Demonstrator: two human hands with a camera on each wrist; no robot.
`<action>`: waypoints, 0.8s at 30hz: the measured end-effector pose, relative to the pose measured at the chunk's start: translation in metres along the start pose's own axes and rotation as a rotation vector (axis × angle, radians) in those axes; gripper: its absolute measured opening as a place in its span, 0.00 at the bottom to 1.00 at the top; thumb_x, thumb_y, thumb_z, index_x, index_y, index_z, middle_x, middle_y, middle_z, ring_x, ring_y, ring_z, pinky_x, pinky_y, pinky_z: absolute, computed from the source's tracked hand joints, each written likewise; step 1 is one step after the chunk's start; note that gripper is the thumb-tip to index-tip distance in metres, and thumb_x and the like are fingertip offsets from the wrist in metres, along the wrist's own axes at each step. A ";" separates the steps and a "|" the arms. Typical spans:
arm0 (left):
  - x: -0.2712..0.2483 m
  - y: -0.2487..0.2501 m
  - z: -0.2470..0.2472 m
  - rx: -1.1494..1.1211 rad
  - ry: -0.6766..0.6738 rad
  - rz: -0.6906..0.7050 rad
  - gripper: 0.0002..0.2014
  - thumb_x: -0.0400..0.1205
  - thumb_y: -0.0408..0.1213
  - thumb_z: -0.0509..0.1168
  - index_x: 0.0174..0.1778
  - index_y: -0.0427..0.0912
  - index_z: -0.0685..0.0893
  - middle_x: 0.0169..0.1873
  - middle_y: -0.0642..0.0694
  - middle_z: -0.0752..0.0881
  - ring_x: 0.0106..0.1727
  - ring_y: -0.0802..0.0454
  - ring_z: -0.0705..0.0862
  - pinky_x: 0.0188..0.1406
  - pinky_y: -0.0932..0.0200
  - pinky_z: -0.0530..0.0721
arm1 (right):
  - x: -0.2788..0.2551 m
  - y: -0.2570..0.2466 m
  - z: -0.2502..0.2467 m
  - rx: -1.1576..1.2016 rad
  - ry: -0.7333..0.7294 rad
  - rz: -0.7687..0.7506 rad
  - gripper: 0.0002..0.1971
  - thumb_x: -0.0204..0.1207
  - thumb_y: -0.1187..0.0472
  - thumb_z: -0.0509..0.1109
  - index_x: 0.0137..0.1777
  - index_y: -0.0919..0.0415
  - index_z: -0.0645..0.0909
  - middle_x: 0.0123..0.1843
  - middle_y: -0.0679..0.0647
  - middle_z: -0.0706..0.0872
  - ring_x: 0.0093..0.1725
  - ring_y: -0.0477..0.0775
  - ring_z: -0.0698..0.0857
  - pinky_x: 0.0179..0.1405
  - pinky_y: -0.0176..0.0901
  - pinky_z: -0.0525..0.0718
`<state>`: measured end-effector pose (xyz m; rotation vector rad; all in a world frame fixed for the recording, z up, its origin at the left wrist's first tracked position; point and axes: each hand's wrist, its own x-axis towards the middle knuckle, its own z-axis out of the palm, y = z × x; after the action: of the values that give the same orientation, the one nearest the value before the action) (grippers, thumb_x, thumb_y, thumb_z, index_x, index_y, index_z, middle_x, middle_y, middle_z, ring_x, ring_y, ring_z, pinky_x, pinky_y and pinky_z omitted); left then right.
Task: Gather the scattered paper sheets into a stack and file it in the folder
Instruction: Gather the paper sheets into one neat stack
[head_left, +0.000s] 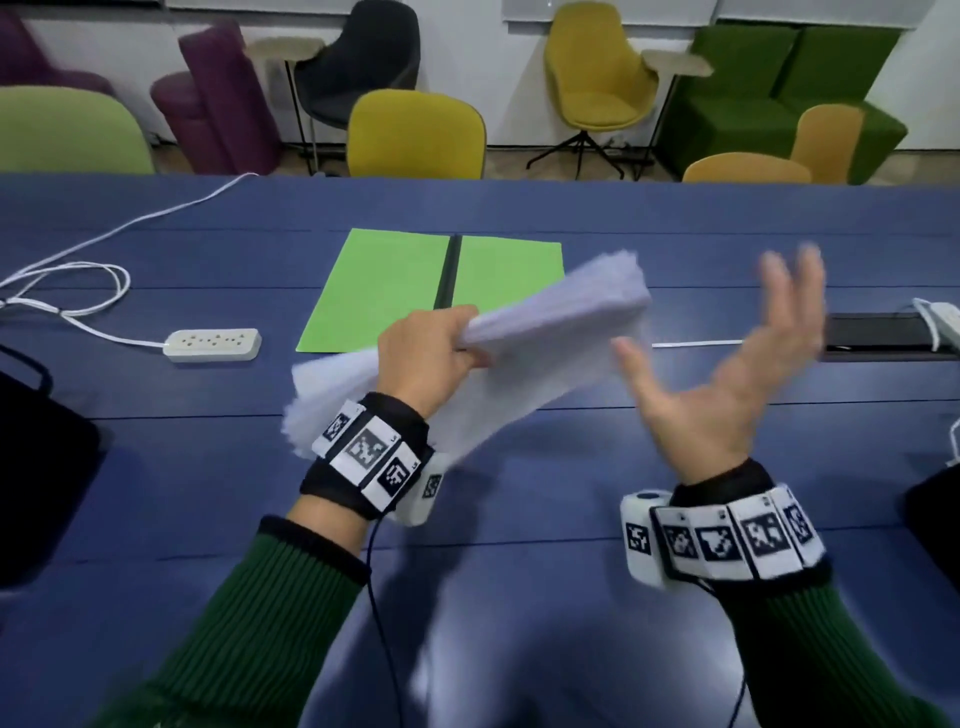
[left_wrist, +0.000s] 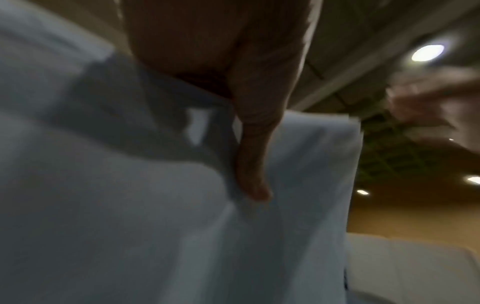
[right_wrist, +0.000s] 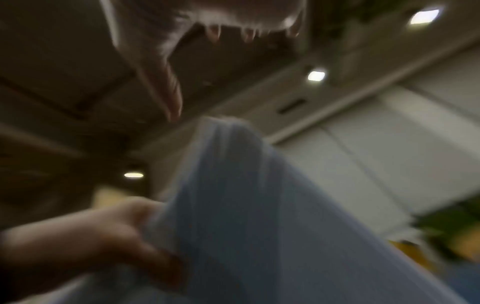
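Observation:
My left hand (head_left: 431, 348) grips a stack of white paper sheets (head_left: 550, 317) near its middle and holds it tilted above the blue table (head_left: 208, 467). In the left wrist view the thumb (left_wrist: 254, 160) presses on the stack (left_wrist: 155, 216). My right hand (head_left: 727, 374) is spread, palm towards the stack's right end, blurred and apart from it. The right wrist view shows the stack (right_wrist: 259, 226) with my left hand (right_wrist: 91, 232) on it. An open green folder (head_left: 384, 291) with a dark spine lies flat on the table behind the stack.
A white power strip (head_left: 213, 344) with a looped white cable (head_left: 93, 275) lies at the left. A dark bag (head_left: 36, 467) sits at the left edge. A black cable hatch (head_left: 872, 335) is set in the table at the right. Chairs stand beyond the far edge.

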<state>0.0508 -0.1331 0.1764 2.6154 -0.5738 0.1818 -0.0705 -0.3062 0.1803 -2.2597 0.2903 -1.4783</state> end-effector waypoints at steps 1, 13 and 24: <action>0.003 0.007 -0.002 0.159 -0.034 0.063 0.12 0.74 0.47 0.71 0.47 0.46 0.83 0.43 0.41 0.88 0.49 0.39 0.84 0.36 0.56 0.68 | 0.006 -0.022 0.002 -0.072 -0.126 -0.206 0.44 0.60 0.43 0.76 0.75 0.59 0.63 0.77 0.61 0.64 0.79 0.62 0.59 0.80 0.54 0.46; -0.020 0.013 0.022 0.483 -0.160 0.374 0.16 0.77 0.41 0.68 0.61 0.52 0.78 0.63 0.47 0.83 0.69 0.45 0.75 0.76 0.41 0.52 | -0.030 -0.022 0.065 -0.506 -1.258 -0.027 0.14 0.79 0.53 0.61 0.60 0.57 0.79 0.60 0.61 0.83 0.61 0.63 0.82 0.54 0.49 0.78; -0.060 -0.085 0.061 -0.829 0.493 -0.711 0.61 0.60 0.51 0.80 0.81 0.36 0.51 0.77 0.35 0.62 0.79 0.40 0.61 0.74 0.57 0.57 | -0.005 0.063 0.029 0.215 -0.892 0.660 0.05 0.71 0.58 0.75 0.35 0.49 0.86 0.32 0.43 0.89 0.42 0.52 0.86 0.48 0.48 0.81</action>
<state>0.0349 -0.0706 0.0747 1.7184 0.3953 0.2691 -0.0429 -0.3539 0.1380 -2.0994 0.4876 -0.1231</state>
